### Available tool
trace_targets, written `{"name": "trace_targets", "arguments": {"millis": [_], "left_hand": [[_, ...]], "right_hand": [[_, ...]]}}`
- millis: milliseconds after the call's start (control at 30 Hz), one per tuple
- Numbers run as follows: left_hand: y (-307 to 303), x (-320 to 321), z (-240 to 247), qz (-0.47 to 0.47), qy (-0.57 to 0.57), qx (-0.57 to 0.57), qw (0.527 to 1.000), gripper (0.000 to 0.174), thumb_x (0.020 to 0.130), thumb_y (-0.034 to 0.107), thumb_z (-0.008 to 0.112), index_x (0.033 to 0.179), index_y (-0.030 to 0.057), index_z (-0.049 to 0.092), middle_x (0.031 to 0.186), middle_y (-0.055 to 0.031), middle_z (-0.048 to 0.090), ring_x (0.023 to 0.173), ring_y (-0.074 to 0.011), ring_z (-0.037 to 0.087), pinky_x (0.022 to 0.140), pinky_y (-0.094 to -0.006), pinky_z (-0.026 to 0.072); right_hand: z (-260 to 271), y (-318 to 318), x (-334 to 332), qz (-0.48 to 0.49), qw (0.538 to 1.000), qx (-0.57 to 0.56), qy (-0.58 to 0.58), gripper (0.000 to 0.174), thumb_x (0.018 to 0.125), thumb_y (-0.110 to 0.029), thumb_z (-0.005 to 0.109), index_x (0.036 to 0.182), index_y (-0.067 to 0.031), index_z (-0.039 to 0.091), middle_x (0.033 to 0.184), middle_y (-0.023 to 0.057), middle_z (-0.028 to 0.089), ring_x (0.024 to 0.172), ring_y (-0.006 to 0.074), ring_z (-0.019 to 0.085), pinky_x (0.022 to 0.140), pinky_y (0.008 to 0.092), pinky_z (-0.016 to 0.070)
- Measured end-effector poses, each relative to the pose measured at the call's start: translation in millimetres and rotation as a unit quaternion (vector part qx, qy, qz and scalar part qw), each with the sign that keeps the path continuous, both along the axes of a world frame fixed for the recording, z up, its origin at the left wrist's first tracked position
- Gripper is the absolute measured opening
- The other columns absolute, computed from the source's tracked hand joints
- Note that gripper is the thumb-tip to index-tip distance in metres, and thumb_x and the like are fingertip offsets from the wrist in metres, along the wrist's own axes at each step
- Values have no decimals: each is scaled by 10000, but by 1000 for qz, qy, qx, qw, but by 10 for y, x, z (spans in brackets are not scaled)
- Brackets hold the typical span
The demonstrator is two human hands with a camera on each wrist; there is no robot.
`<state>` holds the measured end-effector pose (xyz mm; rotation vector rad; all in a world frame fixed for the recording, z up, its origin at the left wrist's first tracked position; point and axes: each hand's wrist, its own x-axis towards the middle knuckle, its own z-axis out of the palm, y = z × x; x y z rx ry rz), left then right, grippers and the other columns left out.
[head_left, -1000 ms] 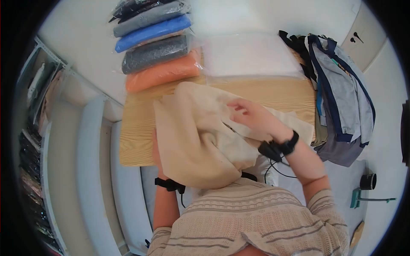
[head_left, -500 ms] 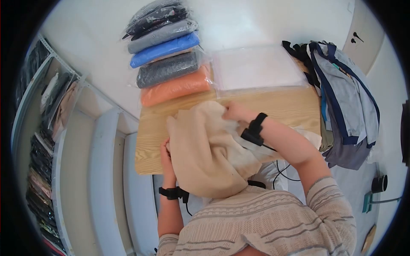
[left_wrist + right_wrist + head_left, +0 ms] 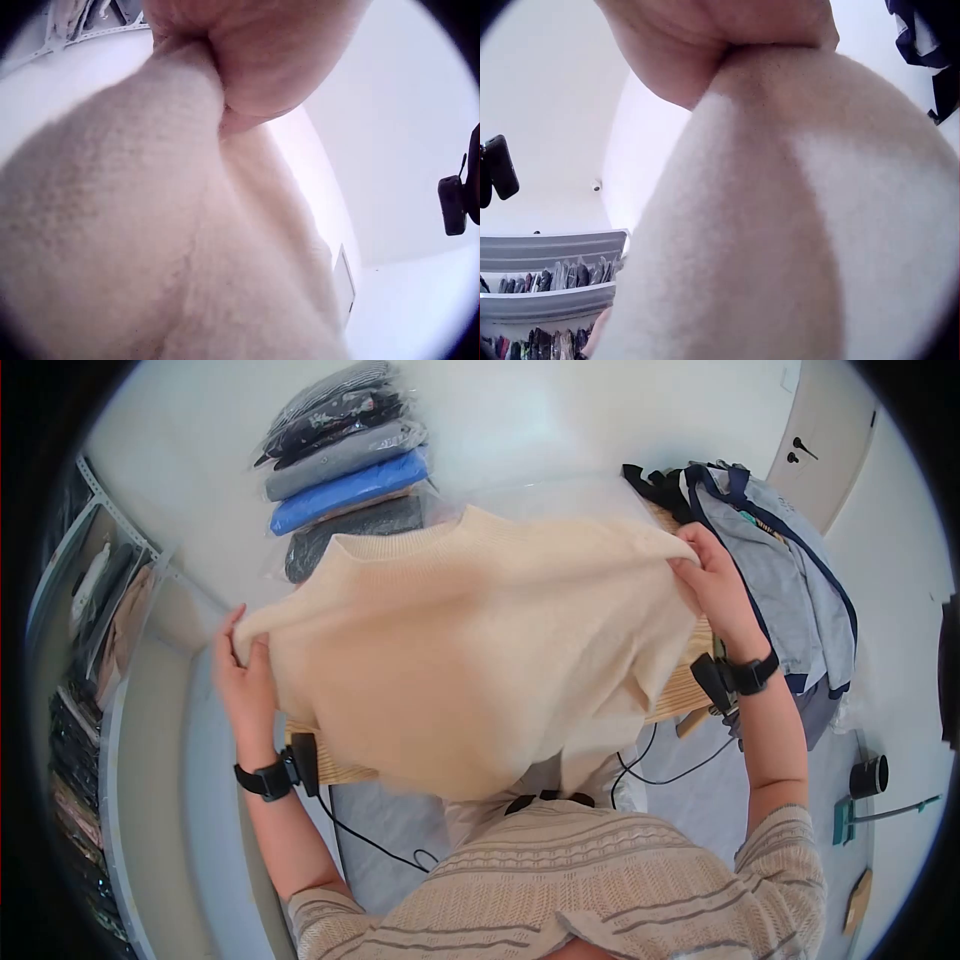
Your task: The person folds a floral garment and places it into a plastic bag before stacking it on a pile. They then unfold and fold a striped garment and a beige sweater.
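A cream knitted sweater (image 3: pixel 430 650) hangs spread wide between both hands, above the table, its ribbed neckline toward the far side. My left hand (image 3: pixel 245 675) pinches it at the left shoulder, thumb on the near side. At the opposite shoulder my right hand (image 3: pixel 715 585) grips the knit between thumb and fingers. The left wrist view shows the fabric (image 3: pixel 150 210) falling from the pinch in folds. In the right wrist view the knit (image 3: pixel 757 225) drops straight from the curled hand.
Bagged folded clothes, including a blue one (image 3: pixel 350 490), are stacked at the table's back left. Grey and navy garments (image 3: pixel 790 570) hang over the right end. Shelves (image 3: pixel 140 690) with packed clothes line the left. The wooden tabletop (image 3: pixel 690 680) shows beside the sweater.
The sweater was bunched on the table near the body; now it is lifted and stretched out. The left hand moved out to the left, the right hand to the right, each holding a shoulder.
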<state>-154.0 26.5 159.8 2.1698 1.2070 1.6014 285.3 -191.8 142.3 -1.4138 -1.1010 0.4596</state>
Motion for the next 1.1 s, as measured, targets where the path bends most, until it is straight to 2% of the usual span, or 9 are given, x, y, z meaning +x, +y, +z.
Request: {"name": "trace_targets", "arguments": {"millis": [433,533,567,600,667,800,900,967,1100], "left_hand": [[640,-4,387,15,256,68,964,181,858,170,593,895,-6,616,764,-132,565,707,-182,550,667,-305,439],[460,218,411,-13,195,-65,979,219,895,209,553,908,1,619,764,-108,566,718,-171,544,682,-297,441],[283,352,426,-99,58,-135,984,227,909,212,529,917,5,622,767,-96,568,723,-165,543,686,-295,442],[98,484,441,-184,-80,-202,959,238,923,215,506,926,10,626,770,-84,571,728,-160,543,689,-292,443],[-354,714,543,-208,-22,-172,963,231,919,207,506,943,12,627,788,-77,587,732,-173,550,697,-289,445],[-888,986,545,-338,221,-93,910,231,891,183,526,1022,16,617,835,-100,622,744,-222,575,698,-296,451],[-1285,1234,620,-432,237,-136,860,226,874,174,549,1024,21,620,815,-111,617,741,-225,587,682,-309,451],[-1296,1228,607,-457,224,-137,850,213,865,166,564,1012,25,627,789,-114,610,734,-216,594,668,-316,450],[-1088,1092,371,-456,201,-194,845,456,818,210,653,1217,40,514,1104,-99,570,1019,-199,537,862,-334,419]], "right_hand": [[-81,-697,-97,-4,993,31,111,181,868,9,507,1025,-22,590,964,-5,613,880,60,548,812,209,427],[-173,-682,-95,13,988,14,156,202,853,4,515,1037,-17,593,935,-16,617,844,68,558,792,211,435],[-207,-660,-98,13,987,17,157,202,853,4,515,1037,-17,593,935,-16,617,844,68,558,792,211,435],[-253,-634,-107,-19,994,-28,106,204,843,-22,535,1037,-17,598,906,-16,619,816,68,559,775,210,438],[-351,-579,-103,-87,978,-182,-46,409,785,-98,631,1176,-17,545,1032,72,622,950,155,580,859,267,445],[-338,-320,-800,43,964,22,-263,848,697,-163,760,1394,-25,297,1390,196,388,1329,308,326,1073,375,301],[-286,-161,-1280,110,963,96,-225,717,730,-153,753,1342,-35,397,1278,179,500,1218,272,461,1014,344,368],[-223,-121,-1429,249,965,-81,-22,506,796,-97,687,1261,-45,493,1153,108,590,1075,192,549,930,296,425],[-83,-119,-1372,151,981,4,124,326,868,-61,592,1191,-50,545,1052,22,620,969,107,560,853,257,449]]}}
